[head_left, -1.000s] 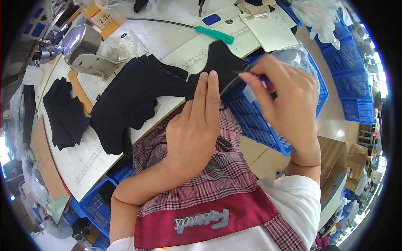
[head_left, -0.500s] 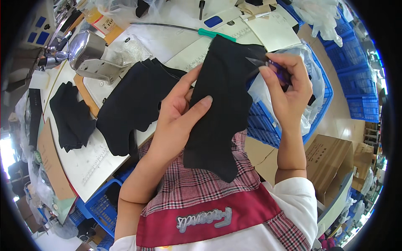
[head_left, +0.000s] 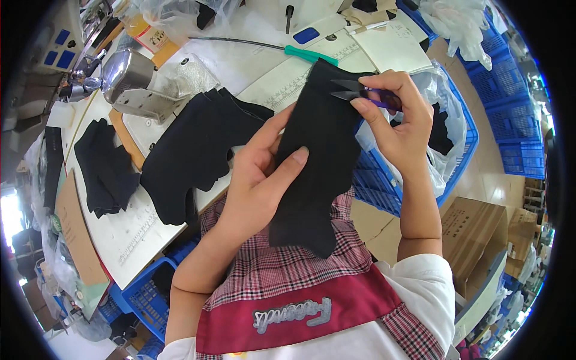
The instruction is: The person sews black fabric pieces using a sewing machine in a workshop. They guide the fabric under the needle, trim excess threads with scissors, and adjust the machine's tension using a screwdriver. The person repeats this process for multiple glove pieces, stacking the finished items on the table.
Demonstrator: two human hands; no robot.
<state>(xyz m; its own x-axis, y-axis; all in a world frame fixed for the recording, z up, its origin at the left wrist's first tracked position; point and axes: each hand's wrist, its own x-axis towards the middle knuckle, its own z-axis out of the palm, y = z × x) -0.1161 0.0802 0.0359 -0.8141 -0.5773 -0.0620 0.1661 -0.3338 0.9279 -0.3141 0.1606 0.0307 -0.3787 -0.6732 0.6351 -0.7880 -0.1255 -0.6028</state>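
Note:
My left hand grips a black cut fabric piece by its left edge, thumb on top and fingers underneath. The piece hangs over my checked apron, its lower end wavy. In my right hand are purple-handled thread snips, closed around by thumb and fingers. Their two pointed blades are apart and lie over the upper part of the fabric, pointing left. On the white table to the left rest a stack of black fabric pieces and a smaller black pile.
A metal sewing machine head stands at the upper left, near a bottle of yellow liquid. A green-handled screwdriver lies beyond the fabric. Blue baskets stand at right and lower left; a cardboard box is farther right.
My right hand and the snips have moved left, farther over the fabric. The fabric's top edge has dropped slightly. My left hand keeps its grip.

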